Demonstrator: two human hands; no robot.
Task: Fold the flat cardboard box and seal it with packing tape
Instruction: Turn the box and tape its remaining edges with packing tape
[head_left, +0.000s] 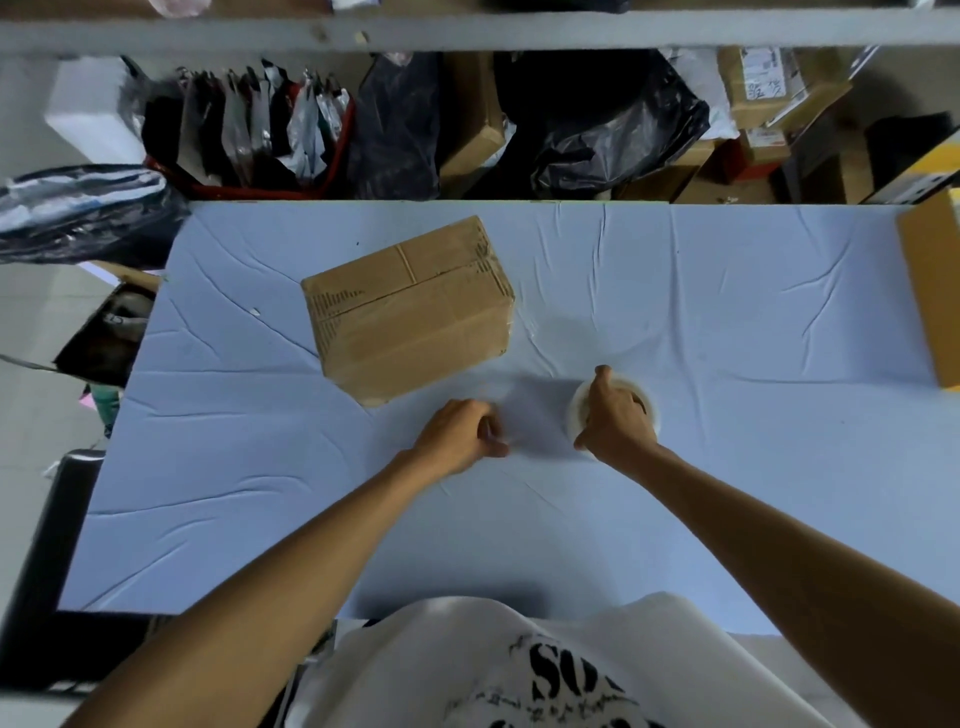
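My R hand (618, 415) grips the packing tape roll (578, 410) from above, fingers curled round it, low over the table (727, 467); my L hand (460, 434) pinches what looks like the end of a clear strip (535, 421) stretched between them; the cardboard box (410, 306) sits folded beyond my L hand, untouched. Risks, imo: a slack strip may twist & stick to itself or the cloth; a weak pinch lets the end snap back.
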